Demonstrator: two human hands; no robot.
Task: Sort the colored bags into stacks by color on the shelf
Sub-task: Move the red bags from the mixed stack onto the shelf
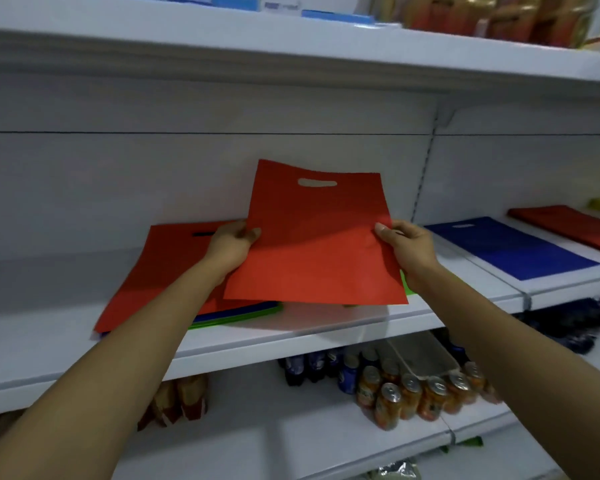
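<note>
Hands both pinch red bag (312,244) by its side edges: left hand (234,242) on left edge, right hand (407,249) on right edge, thumbs on top. Bag held tilted above shelf (291,336), over mixed pile (174,268): red on top, blue and green edges peeking at front. Bare shelf room left of pile, also between pile and blue bag (510,251). Second red stack (568,226) further right. Held bag plain red, flat, handle cut-out toward back

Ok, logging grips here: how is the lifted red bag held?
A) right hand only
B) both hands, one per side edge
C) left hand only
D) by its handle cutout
B: the left hand and the right hand each pinch a side edge of the red bag.
</note>
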